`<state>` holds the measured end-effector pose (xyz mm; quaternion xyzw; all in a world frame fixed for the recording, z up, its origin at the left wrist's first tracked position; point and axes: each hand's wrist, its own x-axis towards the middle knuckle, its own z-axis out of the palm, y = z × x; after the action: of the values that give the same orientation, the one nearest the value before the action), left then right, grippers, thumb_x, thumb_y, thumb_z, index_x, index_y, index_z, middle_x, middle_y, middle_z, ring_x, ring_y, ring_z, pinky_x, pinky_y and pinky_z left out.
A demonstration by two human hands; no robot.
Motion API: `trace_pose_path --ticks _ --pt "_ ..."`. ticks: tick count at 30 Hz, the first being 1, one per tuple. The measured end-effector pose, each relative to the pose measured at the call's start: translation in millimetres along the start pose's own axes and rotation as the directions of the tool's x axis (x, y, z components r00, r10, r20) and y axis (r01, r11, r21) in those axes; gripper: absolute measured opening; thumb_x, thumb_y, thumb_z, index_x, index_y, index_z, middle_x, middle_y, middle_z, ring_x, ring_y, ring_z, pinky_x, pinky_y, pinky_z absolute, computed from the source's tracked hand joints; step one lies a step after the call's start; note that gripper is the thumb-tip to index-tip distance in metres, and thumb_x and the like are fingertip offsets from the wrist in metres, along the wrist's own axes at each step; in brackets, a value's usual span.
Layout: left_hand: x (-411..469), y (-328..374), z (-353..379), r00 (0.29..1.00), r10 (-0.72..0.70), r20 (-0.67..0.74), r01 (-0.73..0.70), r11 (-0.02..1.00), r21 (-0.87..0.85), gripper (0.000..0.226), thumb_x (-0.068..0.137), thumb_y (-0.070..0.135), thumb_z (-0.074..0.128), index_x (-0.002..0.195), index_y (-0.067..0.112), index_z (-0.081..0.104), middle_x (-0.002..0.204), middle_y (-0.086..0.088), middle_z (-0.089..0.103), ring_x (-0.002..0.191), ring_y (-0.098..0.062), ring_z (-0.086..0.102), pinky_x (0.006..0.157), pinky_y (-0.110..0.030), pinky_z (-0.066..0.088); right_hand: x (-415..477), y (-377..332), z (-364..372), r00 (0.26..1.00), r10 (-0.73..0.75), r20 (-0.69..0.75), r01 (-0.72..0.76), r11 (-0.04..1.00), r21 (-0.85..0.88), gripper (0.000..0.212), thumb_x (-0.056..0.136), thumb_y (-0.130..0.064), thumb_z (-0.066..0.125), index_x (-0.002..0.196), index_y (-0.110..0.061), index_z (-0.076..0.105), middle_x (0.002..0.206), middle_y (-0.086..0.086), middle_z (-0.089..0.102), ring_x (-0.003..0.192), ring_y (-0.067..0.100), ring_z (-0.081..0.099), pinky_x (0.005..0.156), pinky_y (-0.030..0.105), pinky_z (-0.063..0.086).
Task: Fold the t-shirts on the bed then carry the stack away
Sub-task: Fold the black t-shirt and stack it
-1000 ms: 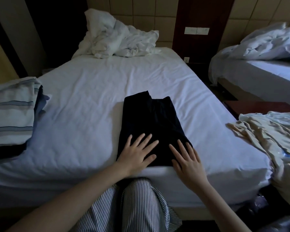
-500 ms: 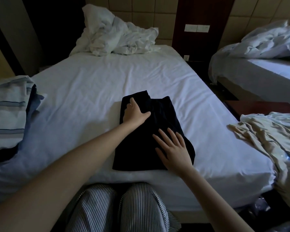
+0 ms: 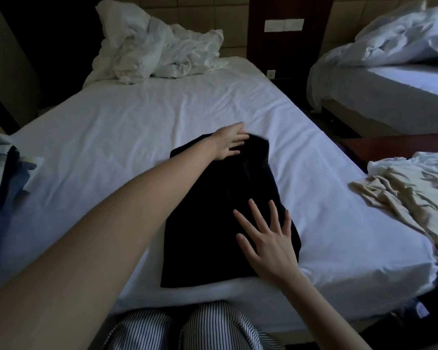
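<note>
A part-folded black t-shirt [image 3: 213,223] lies at the near edge of the bed [image 3: 137,117]; the left hand [image 3: 229,142] has slid from its near hem to its far end, fingers flat, while the right hand [image 3: 268,243] presses down spread-fingered, suggesting smoothing before the next fold.

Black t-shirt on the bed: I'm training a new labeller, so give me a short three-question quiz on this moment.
1. True or false: the right hand lies flat, fingers spread, on the black t-shirt.
2. The left hand touches the t-shirt at its: A) near edge, B) far end, C) right side.
3. Fill in: the crumpled garment to the right of the t-shirt is ____ in colour.
Key: 1 true; 2 B; 3 beige.
</note>
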<state>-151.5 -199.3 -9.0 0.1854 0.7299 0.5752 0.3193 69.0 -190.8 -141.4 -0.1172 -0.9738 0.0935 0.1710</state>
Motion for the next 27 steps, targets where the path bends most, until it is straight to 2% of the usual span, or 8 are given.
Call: trace_pose_path --ticks 2,4,5,7,11,17,23,27 --pt "14.0 -24.7 6.9 0.991 0.103 0.087 -0.130 0.900 0.416 0.050 0.101 0.040 0.031 0.142 0.012 0.039 0.146 0.001 0.041 0.137 -0.014 0.033 0.114 -0.034 0.022 0.5 -0.3 1.6 0.999 0.036 0.019 -0.037 0.999 0.038 0.056 0.092 -0.065 0.005 0.141 -0.047 0.025 0.154 -0.003 0.026 0.141 0.038 0.017 0.111 0.052 0.000" --pt "26.0 -60.2 9.6 0.975 0.172 0.144 -0.210 0.472 0.856 0.051 0.102 0.045 0.022 0.148 0.024 0.027 0.156 0.005 0.022 0.145 -0.015 0.015 0.117 -0.036 0.006 1.2 -0.8 3.1 0.998 0.048 0.033 -0.050 0.997 0.065 0.058 0.089 -0.067 0.003 0.141 -0.048 0.024 0.154 -0.004 0.026 0.141 0.038 0.018 0.112 0.054 0.003" --pt "29.4 -75.8 10.3 0.971 0.186 0.150 -0.199 0.281 0.939 0.051 0.101 0.047 0.019 0.149 0.031 0.021 0.158 0.007 0.016 0.146 -0.016 0.009 0.117 -0.039 0.001 1.4 -1.4 3.7 0.998 0.050 0.031 -0.051 0.997 0.062 0.058 0.090 -0.066 0.004 0.140 -0.048 0.025 0.153 -0.003 0.029 0.140 0.039 0.022 0.111 0.056 0.008" --pt "33.2 -93.1 11.4 0.968 0.212 0.136 -0.170 0.152 0.974 0.050 0.100 0.049 0.017 0.149 0.038 0.014 0.159 0.007 0.010 0.147 -0.018 0.003 0.116 -0.046 -0.004 2.2 -2.2 4.0 0.998 0.049 0.030 -0.050 0.998 0.039 0.054 0.092 -0.063 0.010 0.138 -0.046 0.033 0.148 -0.001 0.038 0.135 0.041 0.032 0.107 0.060 0.021" --pt "36.2 -88.4 12.2 0.979 0.168 0.114 -0.149 0.210 0.966 0.051 0.098 0.053 0.021 0.148 0.043 0.013 0.159 0.008 0.005 0.147 -0.022 -0.005 0.112 -0.058 -0.009 3.4 -2.9 5.0 0.999 0.039 -0.016 -0.039 0.999 -0.001 0.050 0.090 -0.057 0.029 0.135 -0.041 0.043 0.143 0.002 0.046 0.129 0.042 0.042 0.101 0.061 0.028" --pt "-2.3 -103.3 -4.4 0.810 0.534 -0.242 -0.031 0.451 0.892 0.045 0.100 0.038 0.027 0.142 0.029 0.039 0.153 0.004 0.032 0.143 -0.020 0.018 0.115 -0.044 0.004 2.3 -3.5 2.1 0.999 0.036 0.025 -0.036 0.999 0.003 0.051 0.089 -0.056 0.031 0.135 -0.042 0.043 0.143 0.002 0.045 0.129 0.044 0.041 0.101 0.062 0.028" --pt "-86.0 -139.1 -58.3 0.955 0.207 -0.213 0.115 0.405 0.907 0.051 0.101 0.045 0.017 0.151 0.034 0.011 0.159 0.005 0.005 0.146 -0.016 0.003 0.118 -0.040 0.001 5.2 -5.0 -7.2 0.977 0.071 0.203 -0.073 0.997 0.001 0.067 0.079 -0.068 0.006 0.142 -0.051 0.021 0.156 -0.008 0.017 0.143 0.037 0.010 0.112 0.057 0.004" --pt "-121.1 -142.9 -70.3 0.968 0.176 -0.180 0.044 0.588 0.808 0.052 0.101 0.040 0.027 0.151 0.027 0.017 0.160 0.000 0.002 0.147 -0.020 0.000 0.117 -0.044 0.006 16.4 -3.7 -25.9 0.950 0.071 0.305 -0.091 0.995 0.051 0.066 0.078 -0.074 0.010 0.138 -0.053 0.028 0.154 -0.014 0.023 0.143 0.028 0.016 0.112 0.051 0.012"
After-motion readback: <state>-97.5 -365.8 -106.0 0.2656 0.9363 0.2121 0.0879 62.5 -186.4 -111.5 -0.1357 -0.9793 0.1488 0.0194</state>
